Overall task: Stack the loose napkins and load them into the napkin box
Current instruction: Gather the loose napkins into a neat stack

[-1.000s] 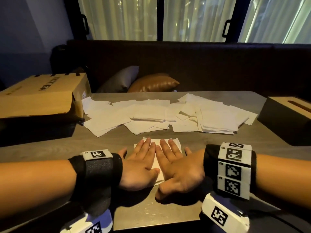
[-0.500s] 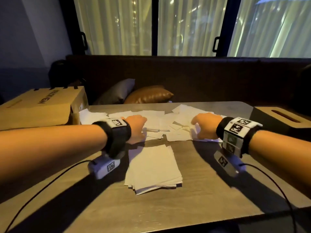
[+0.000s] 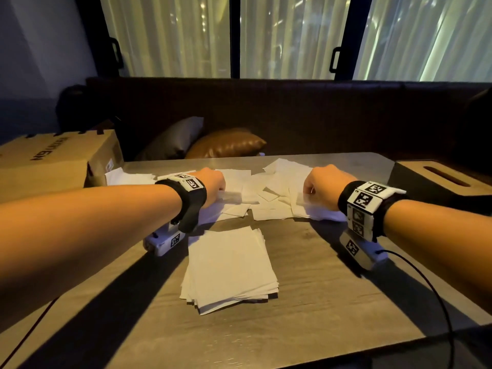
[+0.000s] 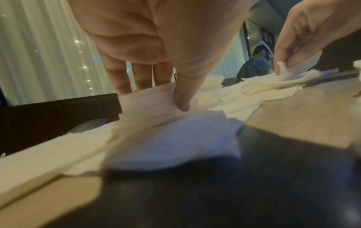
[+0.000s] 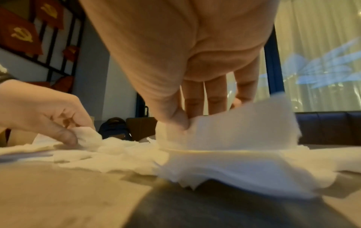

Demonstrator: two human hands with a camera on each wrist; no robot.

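Both your hands have left the stack of napkins [image 3: 230, 265], which they were pressing flat a second ago, and now reach into the loose napkins [image 3: 266, 194] spread across the far half of the table [image 3: 332, 302]. Your left hand [image 3: 211, 186] is at about 11 o'clock from the stack; in the left wrist view its thumb [image 4: 182, 98] and fingers pinch the edge of one napkin [image 4: 150, 100] and lift it off the pile. Your right hand [image 3: 323, 186] is at about 1 o'clock from the stack, and the right wrist view shows its thumb [image 5: 175, 118] and fingers nipping a curled napkin [image 5: 234, 128] above the sheets beneath. Between your forearms, the stack sits near you with its edges slightly fanned. At about 2 o'clock stands the napkin box [image 3: 436, 182], slot upward, at the table's right edge, well apart from the stack. Over at 10 o'clock rests a cardboard box [image 3: 53, 163], its corner touching the loose sheets.
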